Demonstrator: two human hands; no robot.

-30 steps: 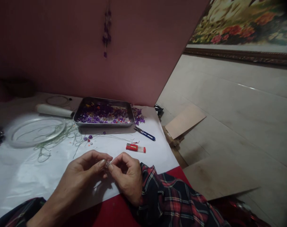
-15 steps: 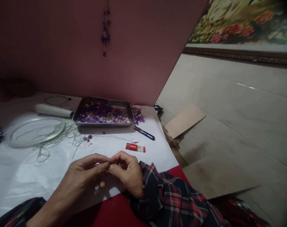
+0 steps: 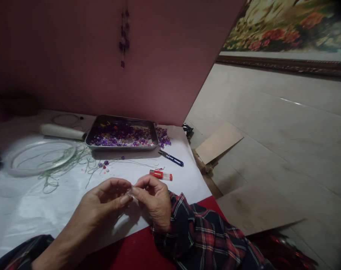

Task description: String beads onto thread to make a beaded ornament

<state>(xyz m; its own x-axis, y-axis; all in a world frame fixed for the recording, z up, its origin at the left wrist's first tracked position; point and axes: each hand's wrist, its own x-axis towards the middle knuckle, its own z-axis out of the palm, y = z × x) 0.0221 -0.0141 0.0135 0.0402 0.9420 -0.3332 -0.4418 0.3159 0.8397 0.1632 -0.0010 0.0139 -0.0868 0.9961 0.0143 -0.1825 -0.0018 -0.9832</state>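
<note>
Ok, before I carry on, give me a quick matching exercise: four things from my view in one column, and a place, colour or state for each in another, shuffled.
Things
1. small clear piece
2. metal tray
3. lighter
4. hanging bead string

Descriptions
A. in front of the pinkish wall
B. holds many small beads, a lot of them purple
C. held between the left hand and the right hand
D. red, with a see-through part

Right pairs: 1-C, 2-B, 3-D, 4-A
</note>
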